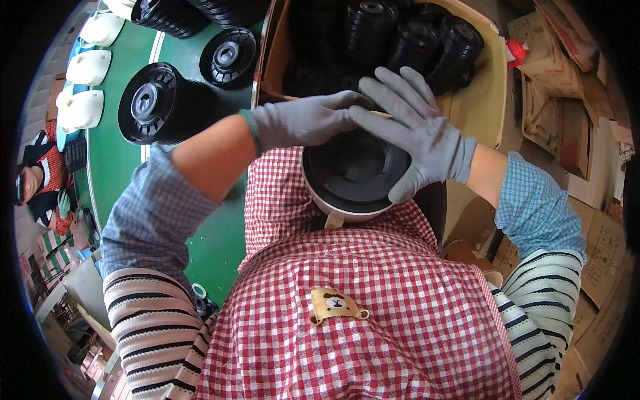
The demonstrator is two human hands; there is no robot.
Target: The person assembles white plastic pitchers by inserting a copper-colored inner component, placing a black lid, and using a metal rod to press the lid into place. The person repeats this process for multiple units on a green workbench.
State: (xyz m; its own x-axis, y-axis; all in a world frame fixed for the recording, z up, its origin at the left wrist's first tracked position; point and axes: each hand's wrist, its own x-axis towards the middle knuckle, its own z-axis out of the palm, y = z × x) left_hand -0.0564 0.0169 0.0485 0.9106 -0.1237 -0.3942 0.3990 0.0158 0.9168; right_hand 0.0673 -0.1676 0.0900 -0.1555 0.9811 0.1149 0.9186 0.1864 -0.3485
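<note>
A round pale vessel (353, 212) with a black disc-shaped part (357, 167) on its upward face rests in my lap; a small pale tab juts from its near side. My left hand (303, 120), in a grey glove, holds the vessel's far left rim, its fingers close together and partly hidden. Over the right side of the black part lies my right hand (417, 133), also gloved in grey. Its fingers are spread, with the thumb reaching down the near right rim.
Stacked black round bases (150, 100) stand on a green conveyor (113, 157) to my left. White kettle-like bodies (87, 67) line its far side, where another person (47, 173) sits. Ahead, a cardboard box (490, 107) holds more black bases. Cardboard pieces (557, 127) lie at right.
</note>
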